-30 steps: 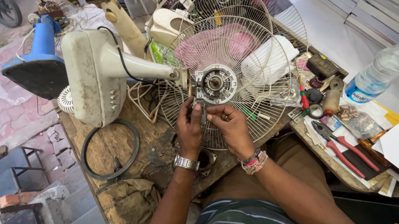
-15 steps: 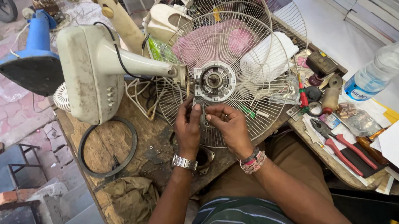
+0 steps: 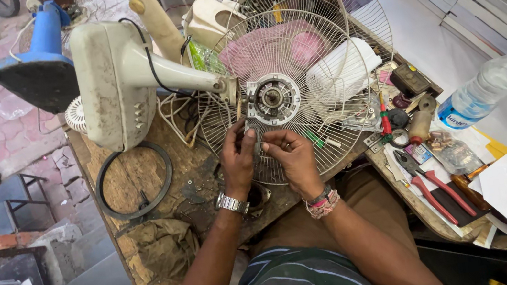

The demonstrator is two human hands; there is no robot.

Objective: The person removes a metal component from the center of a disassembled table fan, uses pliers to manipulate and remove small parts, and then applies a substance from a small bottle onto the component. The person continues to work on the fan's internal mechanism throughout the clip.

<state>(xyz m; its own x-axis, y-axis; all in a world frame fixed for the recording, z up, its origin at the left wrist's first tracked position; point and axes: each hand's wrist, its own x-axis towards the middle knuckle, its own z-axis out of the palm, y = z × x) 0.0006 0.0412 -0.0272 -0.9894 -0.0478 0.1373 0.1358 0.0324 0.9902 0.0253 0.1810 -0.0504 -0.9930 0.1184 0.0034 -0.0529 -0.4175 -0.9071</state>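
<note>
The fan lies on its side mid-desk, its grille facing you so the hub is reachable. Your left hand and right hand pinch a small part just below the hub; pliers wait near the right edge.

- The wire fan guard spans the middle of the workbench; its motor hub sits just above both hands, and the thin wires leave only narrow gaps.
- The cream fan base and its neck block the left side.
- A black rubber ring lies on the bench left of the left hand.
- Right of the right hand, red-handled pliers, a plastic bottle and small parts crowd the bench edge.
- Bare wood shows between ring and left hand.
</note>
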